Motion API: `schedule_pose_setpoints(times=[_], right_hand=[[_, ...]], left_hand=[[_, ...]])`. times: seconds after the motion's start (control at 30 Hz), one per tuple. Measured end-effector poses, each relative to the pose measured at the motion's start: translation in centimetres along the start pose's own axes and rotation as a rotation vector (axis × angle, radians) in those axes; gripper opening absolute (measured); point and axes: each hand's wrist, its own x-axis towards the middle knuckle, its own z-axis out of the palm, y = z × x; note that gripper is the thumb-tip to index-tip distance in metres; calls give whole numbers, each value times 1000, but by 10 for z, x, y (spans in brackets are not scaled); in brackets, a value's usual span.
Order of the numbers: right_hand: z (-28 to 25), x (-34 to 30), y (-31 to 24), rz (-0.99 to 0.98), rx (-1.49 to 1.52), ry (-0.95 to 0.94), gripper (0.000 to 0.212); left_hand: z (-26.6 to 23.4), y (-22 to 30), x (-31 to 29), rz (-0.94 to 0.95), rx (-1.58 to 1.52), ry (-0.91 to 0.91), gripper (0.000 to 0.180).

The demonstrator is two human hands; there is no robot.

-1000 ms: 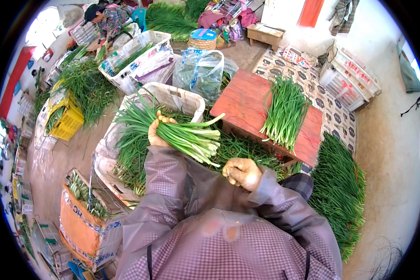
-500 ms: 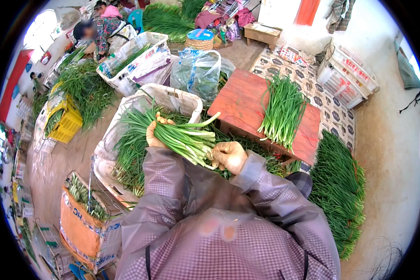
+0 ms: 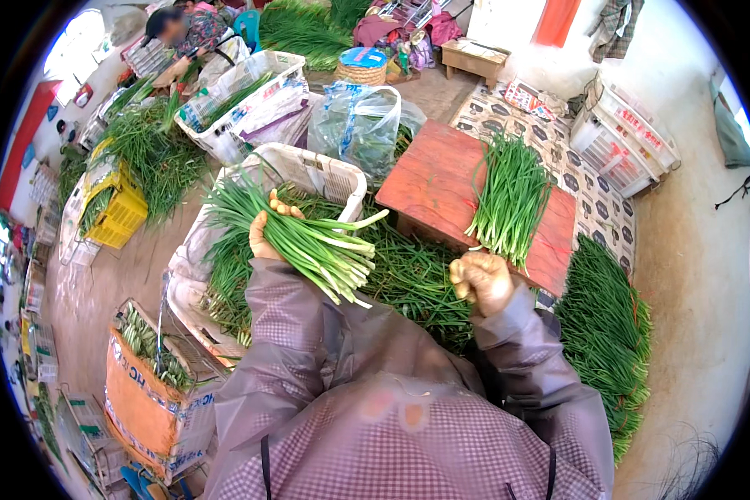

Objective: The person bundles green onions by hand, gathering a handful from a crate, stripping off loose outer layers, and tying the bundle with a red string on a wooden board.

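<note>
My left hand (image 3: 262, 239) is wrapped round a bunch of garlic chives (image 3: 321, 252), holding it over a white plastic crate (image 3: 352, 179). The pale stem ends point right and the green leaves fan out to the left. My right hand (image 3: 483, 282) is curled closed, apart from the bunch, near the front edge of a low red wooden table (image 3: 429, 171). Whatever its fingers may hold is hidden. On that table lies another chive bunch (image 3: 512, 200), stems toward me. Loose chives (image 3: 425, 296) lie below and between my hands.
A large heap of chives (image 3: 604, 350) lies to my right. A clear plastic bag (image 3: 354, 129) stands behind the crate. At left are a yellow crate (image 3: 123, 204) and an orange-sided crate (image 3: 142, 404) with greens. Another person (image 3: 196, 37) bends over greens at the far left.
My right hand has pulled away from the stem ends to the right, toward the table's front edge, and its fingers have curled in. My left hand still holds the bunch, shifted slightly left.
</note>
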Motion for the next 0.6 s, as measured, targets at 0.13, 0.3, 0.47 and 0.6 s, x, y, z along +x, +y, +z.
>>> schedule_pose_setpoints(times=[0.13, 0.3, 0.47, 0.6], right_hand=[[26, 0, -6, 150, -405, -129, 22], [91, 11, 13, -185, -523, -87, 30], [104, 12, 7, -680, -1119, -3, 24], [109, 9, 3, -841, -1219, 83, 17]], left_hand=[[10, 5, -5, 30, -28, 4, 45], [13, -8, -6, -1, -49, 3, 44], [14, -19, -9, 36, -52, 7, 47], [16, -20, -12, 34, -35, 15, 47]])
